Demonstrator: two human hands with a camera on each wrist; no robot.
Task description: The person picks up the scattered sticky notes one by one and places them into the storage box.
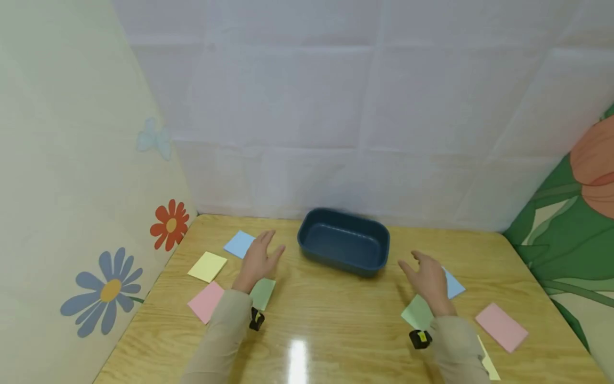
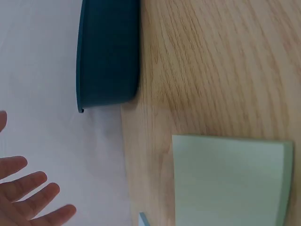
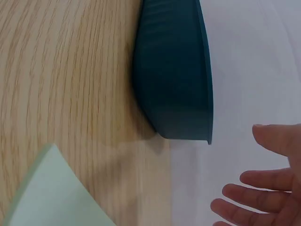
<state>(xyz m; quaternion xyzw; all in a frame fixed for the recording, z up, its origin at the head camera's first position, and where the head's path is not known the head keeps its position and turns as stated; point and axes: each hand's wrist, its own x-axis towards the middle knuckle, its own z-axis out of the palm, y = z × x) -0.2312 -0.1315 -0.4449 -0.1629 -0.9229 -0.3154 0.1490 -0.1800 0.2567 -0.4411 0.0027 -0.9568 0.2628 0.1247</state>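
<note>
A dark blue rectangular bin (image 1: 342, 261) stands at the back middle of the table, with nothing seen inside. To its left my left hand (image 1: 257, 261) hovers with fingers extended, holding nothing; it partly covers a blue sticky-note pad (image 1: 238, 244) and a green pad (image 1: 263, 294). My right hand (image 1: 428, 280) is held in the air right of the bin, its fingers spread and also holding nothing. Beneath it lie another green pad (image 1: 418, 312) and another blue pad (image 1: 453, 284). Both wrist views show the hands' fingers (image 2: 35, 193) apart from the bin.
On the left lie a yellow pad (image 1: 208, 266) and a pink pad (image 1: 206, 302). A second pink pad (image 1: 501, 327) is at the right, with a yellow pad (image 1: 488, 361) partly hidden by the right sleeve. A white cloth wall (image 1: 288, 181) rises behind the wooden table (image 1: 336, 320).
</note>
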